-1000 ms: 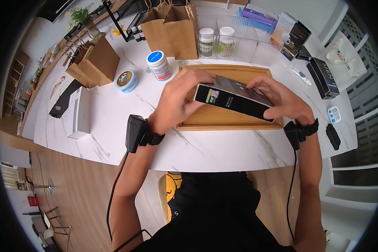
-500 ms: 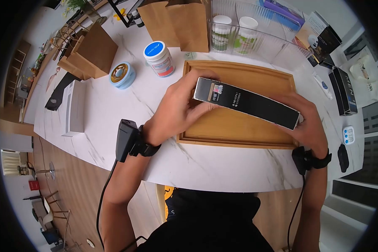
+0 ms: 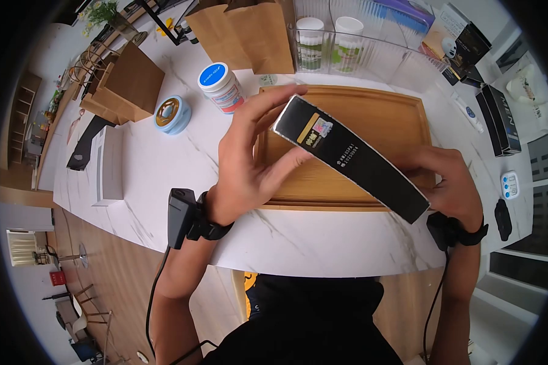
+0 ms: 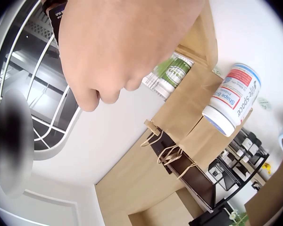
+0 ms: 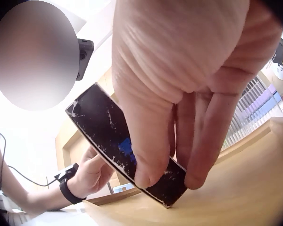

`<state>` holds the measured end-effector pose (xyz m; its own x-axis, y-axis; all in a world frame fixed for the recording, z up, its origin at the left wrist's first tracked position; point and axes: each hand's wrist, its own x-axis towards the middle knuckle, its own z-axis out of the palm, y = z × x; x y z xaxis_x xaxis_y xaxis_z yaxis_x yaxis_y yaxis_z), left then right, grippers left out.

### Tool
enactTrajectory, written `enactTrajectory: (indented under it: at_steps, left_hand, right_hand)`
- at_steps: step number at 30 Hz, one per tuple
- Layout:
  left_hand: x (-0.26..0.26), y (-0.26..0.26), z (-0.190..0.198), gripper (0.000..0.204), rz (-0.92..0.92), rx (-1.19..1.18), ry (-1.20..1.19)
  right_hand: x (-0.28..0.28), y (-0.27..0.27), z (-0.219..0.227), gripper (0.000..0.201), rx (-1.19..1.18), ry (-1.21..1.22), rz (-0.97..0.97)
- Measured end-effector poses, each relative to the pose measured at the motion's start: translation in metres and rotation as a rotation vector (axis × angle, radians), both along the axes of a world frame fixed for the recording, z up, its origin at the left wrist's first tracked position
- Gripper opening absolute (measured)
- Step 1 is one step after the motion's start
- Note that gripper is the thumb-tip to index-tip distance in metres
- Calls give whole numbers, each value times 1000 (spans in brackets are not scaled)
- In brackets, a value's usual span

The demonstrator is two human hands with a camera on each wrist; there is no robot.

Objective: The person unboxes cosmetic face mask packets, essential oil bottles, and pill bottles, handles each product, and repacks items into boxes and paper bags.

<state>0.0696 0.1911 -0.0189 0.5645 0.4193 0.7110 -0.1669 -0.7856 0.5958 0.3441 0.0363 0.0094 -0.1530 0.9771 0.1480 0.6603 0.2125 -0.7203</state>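
Over the wooden tray (image 3: 402,112) a flat black box (image 3: 362,164) is held in both hands, one narrow printed side facing up. It slants, left end farther from the body and right end nearer. My left hand (image 3: 243,161) grips the far left end, thumb along the near side and fingers over the far side. At the other end my right hand (image 3: 453,185) holds the box. The right wrist view shows its thumb pressed on the scuffed black end, with the fingers around the other side, low over the tray.
Left of the tray stand a white tub with blue lid (image 3: 220,86) and a round light-blue container (image 3: 173,115). Paper bags (image 3: 243,36) and a clear organizer (image 3: 371,55) line the back. On the right lie a black box (image 3: 498,118) and a white timer (image 3: 510,184).
The box has turned so its narrow printed side faces up, and its right end has swung toward the body. Both hands keep hold of it. The head view has shifted a little.
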Motion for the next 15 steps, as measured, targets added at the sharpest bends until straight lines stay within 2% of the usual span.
enactTrajectory:
  at_steps: [4, 8, 10, 15]
  left_hand:
    - [0, 1, 0, 51, -46, -72, -45]
    - [0, 1, -1, 49, -62, -91, -92]
    - [-3, 3, 3, 45, -7, 48, -48]
    - [-3, 2, 2, 45, -14, 82, -90]
  right_hand:
    - [-1, -2, 5, 34, -83, 75, 20]
    - [-1, -2, 9, 29, -134, 61, 13]
    - [-1, -2, 7, 27, -142, 57, 8]
    - [1, -3, 4, 26, -93, 99, 35]
